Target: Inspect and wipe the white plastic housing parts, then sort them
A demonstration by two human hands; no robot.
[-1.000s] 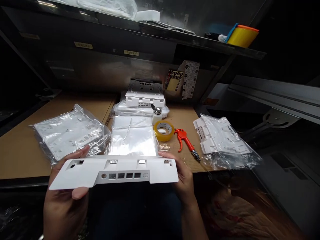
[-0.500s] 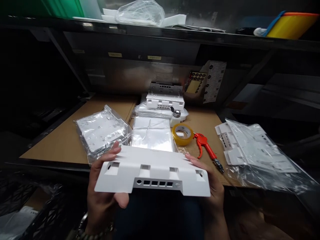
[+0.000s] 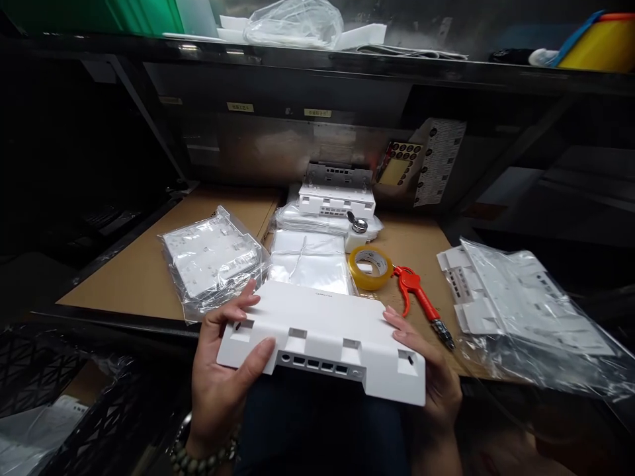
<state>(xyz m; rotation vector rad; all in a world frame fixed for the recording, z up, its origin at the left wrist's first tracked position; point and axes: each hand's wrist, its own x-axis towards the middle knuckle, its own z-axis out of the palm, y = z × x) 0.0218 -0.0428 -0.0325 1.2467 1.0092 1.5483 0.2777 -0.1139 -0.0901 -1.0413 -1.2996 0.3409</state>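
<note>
A white plastic housing (image 3: pixel 322 324) with a row of ports along its near edge is held above the table's front edge. My left hand (image 3: pixel 223 377) grips its left end, thumb over the near face and fingers at the top edge. At its right end my right hand (image 3: pixel 431 370) is closed round the side, with fingertips on the top surface. Beyond it lies a stack of clear bags (image 3: pixel 310 261). A roll of yellow tape (image 3: pixel 370 268) and a red air gun (image 3: pixel 417 294) are to the right of the stack.
Bagged white housings lie at the left (image 3: pixel 213 254) and right (image 3: pixel 536 297). More housings (image 3: pixel 337 198) are stacked at the back, near a small dispenser (image 3: pixel 356 238). A shelf (image 3: pixel 297 61) spans above; a black crate (image 3: pixel 114 390) stands lower left.
The housing has tilted, showing more of its top, with its right end lower. My left thumb has moved from beneath it onto its near face. The camera view has shifted slightly.
</note>
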